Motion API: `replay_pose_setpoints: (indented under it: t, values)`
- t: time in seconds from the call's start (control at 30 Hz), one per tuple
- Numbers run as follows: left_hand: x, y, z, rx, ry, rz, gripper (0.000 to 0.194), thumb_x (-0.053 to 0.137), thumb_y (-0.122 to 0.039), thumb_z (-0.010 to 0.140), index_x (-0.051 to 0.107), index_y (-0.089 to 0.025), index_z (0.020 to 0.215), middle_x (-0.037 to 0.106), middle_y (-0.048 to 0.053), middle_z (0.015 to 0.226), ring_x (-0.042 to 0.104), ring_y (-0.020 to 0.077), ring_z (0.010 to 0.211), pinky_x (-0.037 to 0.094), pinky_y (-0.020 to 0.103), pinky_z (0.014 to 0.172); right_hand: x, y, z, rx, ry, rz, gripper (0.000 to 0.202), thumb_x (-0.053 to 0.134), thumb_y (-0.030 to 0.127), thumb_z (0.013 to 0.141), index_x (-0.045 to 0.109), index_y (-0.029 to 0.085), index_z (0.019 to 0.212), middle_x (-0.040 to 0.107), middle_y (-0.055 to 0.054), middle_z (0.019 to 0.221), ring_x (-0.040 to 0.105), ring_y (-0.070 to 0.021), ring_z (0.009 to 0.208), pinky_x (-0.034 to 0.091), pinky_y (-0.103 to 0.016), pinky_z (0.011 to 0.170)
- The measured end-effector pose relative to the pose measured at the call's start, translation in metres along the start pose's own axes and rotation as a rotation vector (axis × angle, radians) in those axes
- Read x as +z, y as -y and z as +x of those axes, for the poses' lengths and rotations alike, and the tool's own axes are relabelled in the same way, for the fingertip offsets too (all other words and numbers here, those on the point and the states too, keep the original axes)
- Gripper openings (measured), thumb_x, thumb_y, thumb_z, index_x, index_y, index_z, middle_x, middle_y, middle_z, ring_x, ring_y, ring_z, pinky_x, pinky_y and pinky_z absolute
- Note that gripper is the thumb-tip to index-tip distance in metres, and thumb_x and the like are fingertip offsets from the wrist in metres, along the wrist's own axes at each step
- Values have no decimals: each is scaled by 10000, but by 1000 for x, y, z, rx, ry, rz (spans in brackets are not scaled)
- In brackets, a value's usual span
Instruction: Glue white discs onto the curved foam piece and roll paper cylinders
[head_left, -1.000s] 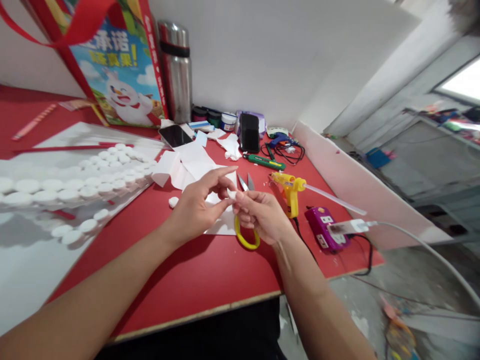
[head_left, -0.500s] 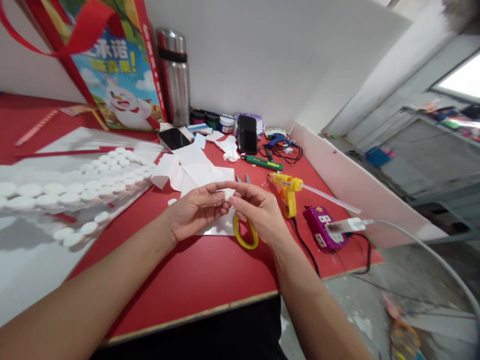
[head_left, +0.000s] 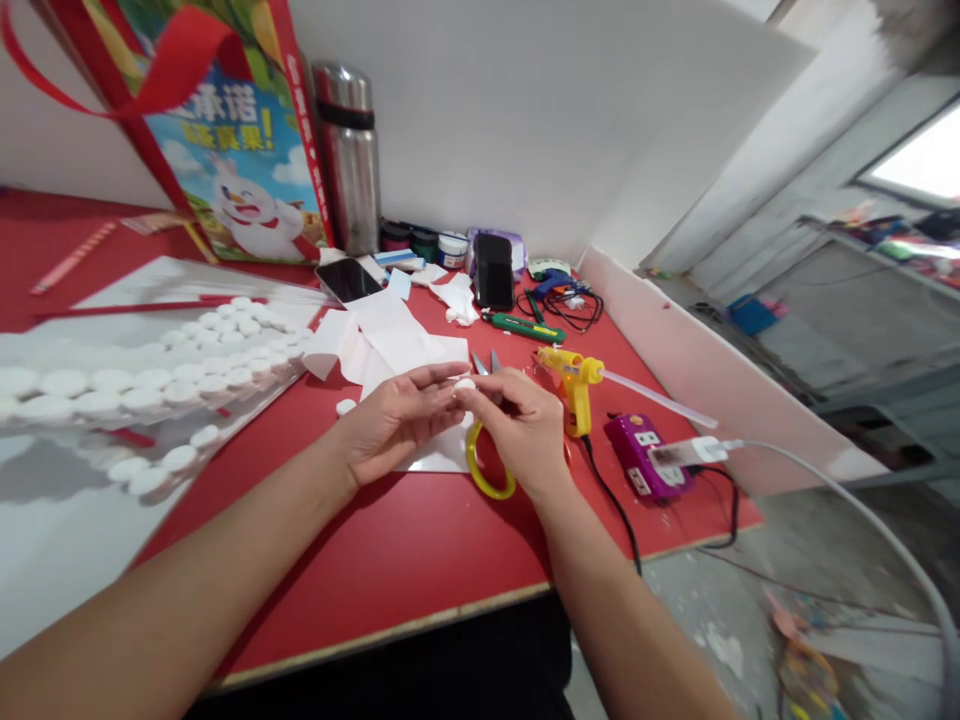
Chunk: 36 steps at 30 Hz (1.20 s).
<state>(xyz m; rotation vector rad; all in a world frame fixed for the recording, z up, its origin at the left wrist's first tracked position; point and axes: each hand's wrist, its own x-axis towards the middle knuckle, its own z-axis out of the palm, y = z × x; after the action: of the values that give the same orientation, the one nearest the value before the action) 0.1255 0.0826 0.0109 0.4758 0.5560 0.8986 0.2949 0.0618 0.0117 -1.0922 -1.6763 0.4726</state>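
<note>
Between the fingertips of both hands is a small white round piece [head_left: 465, 384]; its material is hard to make out. My right hand [head_left: 526, 425] pinches it between thumb and fingers. From the other side, my left hand [head_left: 394, 420] grips its edge with thumb and fingertips, the palm partly turned up. Under my right hand lie scissors [head_left: 491, 488] with a yellow handle loop, their blades pointing away and the rest partly covered. White paper sheets [head_left: 409, 335] spread beyond my hands. Near my left wrist sits a small white bit [head_left: 346, 407].
Rows of white discs [head_left: 180, 392] stand on a white board at left. On the right are a yellow glue gun [head_left: 577, 385] and a purple power strip [head_left: 649, 458] with cables. Behind are a phone [head_left: 493, 272], a green cutter [head_left: 527, 327], a steel flask [head_left: 351, 160] and a bag [head_left: 247, 190].
The white piece has turned and shows a rounder face. My right fingers have curled in more, and my left fingers have shifted slightly around its edge.
</note>
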Motion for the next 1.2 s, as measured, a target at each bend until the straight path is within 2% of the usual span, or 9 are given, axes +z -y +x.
replay_pose_setpoints:
  t: [0.1, 0.27, 0.4, 0.5, 0.63, 0.77, 0.93, 1.1, 1.2]
  values:
    - [0, 0, 0, -7, -5, -36, 336, 674, 82, 797, 751, -68, 1087, 766, 92, 965, 727, 112, 822, 596, 192, 818, 1, -1, 0, -51, 4, -46, 62, 752, 182, 888, 789, 147, 923, 576, 24, 694, 532, -112, 640, 431, -263, 624]
    - [-1, -4, 0, -31, -28, -51, 359, 643, 60, 825, 729, -66, 1150, 751, 93, 902, 728, 129, 793, 605, 212, 800, -6, 3, -5, -42, 23, -129, 276, 701, 271, 940, 743, 149, 1184, 623, 6, 751, 566, -129, 645, 457, -273, 632]
    - [-3, -8, -1, -55, -46, -90, 301, 677, -3, 818, 739, -72, 1104, 734, 108, 887, 719, 150, 766, 614, 226, 747, -26, 13, -19, 102, -21, -528, 308, 602, 407, 991, 708, 141, 1106, 689, -60, 825, 625, -181, 678, 470, -318, 656]
    - [-4, -9, 0, -52, -81, -129, 158, 688, -11, 809, 743, -91, 935, 724, 109, 861, 713, 151, 758, 613, 221, 710, -40, 21, -29, 253, 191, -916, 386, 621, 487, 951, 680, 127, 1077, 691, -146, 941, 674, -273, 774, 463, -353, 645]
    - [-3, -8, 2, -52, -110, -124, 143, 680, 6, 819, 738, -93, 904, 722, 114, 856, 710, 144, 777, 608, 203, 715, -42, 25, -32, 309, 393, -1104, 416, 629, 439, 916, 638, 89, 1141, 658, -206, 1014, 691, -349, 881, 490, -390, 711]
    - [-1, -9, 2, -42, -117, -111, 159, 676, 31, 803, 744, -83, 891, 722, 111, 860, 706, 140, 791, 607, 192, 727, -32, 26, -22, 386, 471, -1147, 423, 609, 405, 873, 615, 79, 1141, 665, -226, 990, 709, -379, 897, 497, -404, 730]
    - [-1, -9, 2, -15, -95, -115, 178, 672, 53, 804, 752, -81, 888, 718, 102, 867, 705, 126, 778, 605, 172, 707, -31, 26, -10, 476, 551, -1125, 488, 575, 511, 889, 617, 119, 1176, 708, -225, 953, 733, -383, 866, 483, -395, 696]
    - [-2, -9, 3, -29, -55, -141, 145, 650, 24, 859, 756, -66, 898, 722, 116, 868, 704, 113, 739, 607, 162, 686, -47, 21, -11, 483, 493, -1039, 407, 554, 426, 912, 622, 164, 1215, 719, -172, 893, 719, -347, 764, 428, -359, 613]
    - [-4, -9, 4, -29, -52, -154, 145, 635, 13, 880, 753, -71, 886, 733, 125, 878, 708, 112, 736, 607, 160, 688, -59, 12, -18, 493, 414, -744, 401, 571, 341, 905, 583, 169, 1267, 680, -68, 763, 645, -248, 606, 410, -324, 568]
